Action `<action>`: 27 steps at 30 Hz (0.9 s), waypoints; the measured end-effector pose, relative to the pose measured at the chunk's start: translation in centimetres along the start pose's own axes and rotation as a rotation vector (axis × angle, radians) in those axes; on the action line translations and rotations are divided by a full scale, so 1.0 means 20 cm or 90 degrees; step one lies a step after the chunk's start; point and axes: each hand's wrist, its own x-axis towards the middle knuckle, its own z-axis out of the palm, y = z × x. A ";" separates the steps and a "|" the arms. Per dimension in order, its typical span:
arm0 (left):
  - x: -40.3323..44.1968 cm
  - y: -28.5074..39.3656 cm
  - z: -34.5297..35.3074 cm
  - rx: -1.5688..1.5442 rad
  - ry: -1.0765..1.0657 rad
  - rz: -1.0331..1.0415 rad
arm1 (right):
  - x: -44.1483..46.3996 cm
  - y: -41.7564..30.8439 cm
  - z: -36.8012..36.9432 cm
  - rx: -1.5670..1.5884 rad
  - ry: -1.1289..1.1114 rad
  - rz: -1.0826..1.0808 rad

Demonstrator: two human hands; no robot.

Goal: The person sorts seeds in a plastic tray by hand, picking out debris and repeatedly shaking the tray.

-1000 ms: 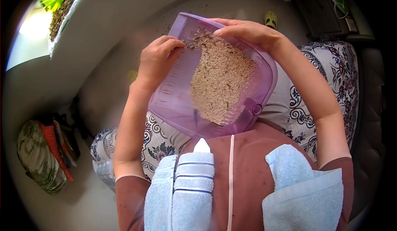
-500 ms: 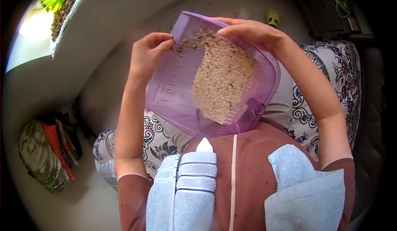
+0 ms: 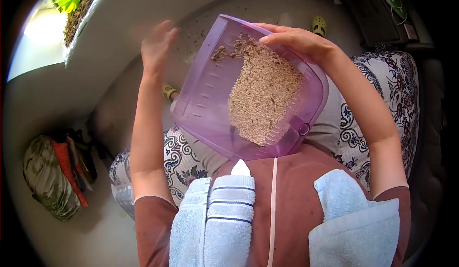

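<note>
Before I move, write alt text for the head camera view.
A right hand grips a translucent purple plastic tray of tan grains, darker debris toward its far left corner, above a seated person's lap. The blurred left hand is raised, apart from the tray.

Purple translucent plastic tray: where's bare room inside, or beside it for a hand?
Inside the tray, the left side is bare, between its left wall and the pale grain pile. Outside, a gap separates that wall from the blurred left hand. Crowded: the top, with dark debris and the right hand.
</note>
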 end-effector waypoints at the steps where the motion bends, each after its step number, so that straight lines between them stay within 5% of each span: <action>1: -0.02 0.05 0.02 0.219 0.057 0.176 | 0.00 0.01 0.00 0.006 -0.004 -0.004; 2: -0.05 0.10 0.04 0.439 0.114 0.352 | 0.01 0.02 0.00 0.013 -0.009 -0.007; 5: -0.13 0.22 0.05 0.180 -0.266 0.194 | 0.02 0.02 -0.01 0.026 -0.003 -0.015; 8: -0.23 0.39 0.10 0.259 -0.391 0.270 | 0.01 0.01 0.00 0.009 -0.002 -0.016; 14: -0.20 0.35 0.11 0.334 -0.356 0.461 | 0.02 0.03 -0.02 0.018 -0.007 -0.006; 27: -0.25 0.29 0.06 0.273 -0.311 0.359 | 0.00 0.02 0.00 0.023 -0.005 -0.006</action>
